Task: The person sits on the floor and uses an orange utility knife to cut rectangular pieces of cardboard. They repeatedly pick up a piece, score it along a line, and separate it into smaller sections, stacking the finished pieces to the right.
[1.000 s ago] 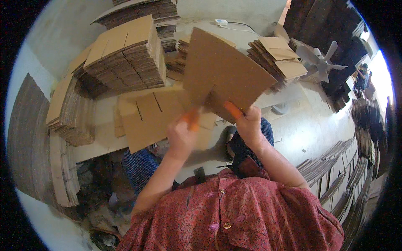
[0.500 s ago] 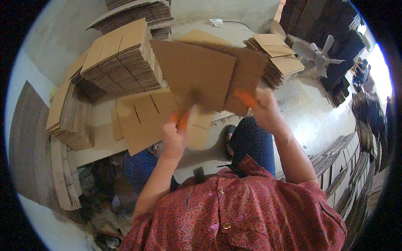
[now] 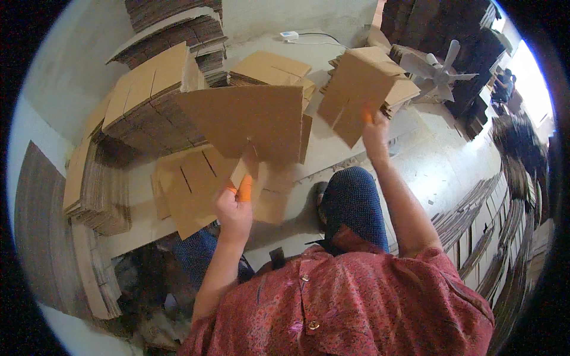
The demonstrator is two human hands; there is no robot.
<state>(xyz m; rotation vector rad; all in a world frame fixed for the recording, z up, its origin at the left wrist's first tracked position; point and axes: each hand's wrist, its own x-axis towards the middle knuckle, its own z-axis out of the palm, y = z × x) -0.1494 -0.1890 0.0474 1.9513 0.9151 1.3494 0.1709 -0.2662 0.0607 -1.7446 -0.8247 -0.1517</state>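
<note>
Orange coverings wrap fingers on both my hands. My left hand (image 3: 235, 215) is closed on a cardboard divider (image 3: 249, 113): a broad upright brown sheet with a narrower piece crossing it near my fingers. Further right, my right hand (image 3: 375, 137) pinches the near edge of a slotted cardboard sheet (image 3: 350, 89), tilted in front of a right-hand pile of cardboard pieces (image 3: 405, 90). Between the two held things there is a gap. Below the divider, slotted cardboard sheets (image 3: 199, 184) lie flat near my left knee, partly hidden by my hand and the divider.
Tall stacks of slotted cardboard (image 3: 145, 83) stand at the left, with another pile (image 3: 267, 66) behind the divider. A white fan (image 3: 442, 76) stands at the far right. A white power box (image 3: 289, 36) with a cable lies at the back. Bundled cardboard (image 3: 475, 231) lines the right side.
My right hand has moved apart from the divider, up and rightward, with its sheet. My left hand has shifted slightly left and down, still holding the divider.
</note>
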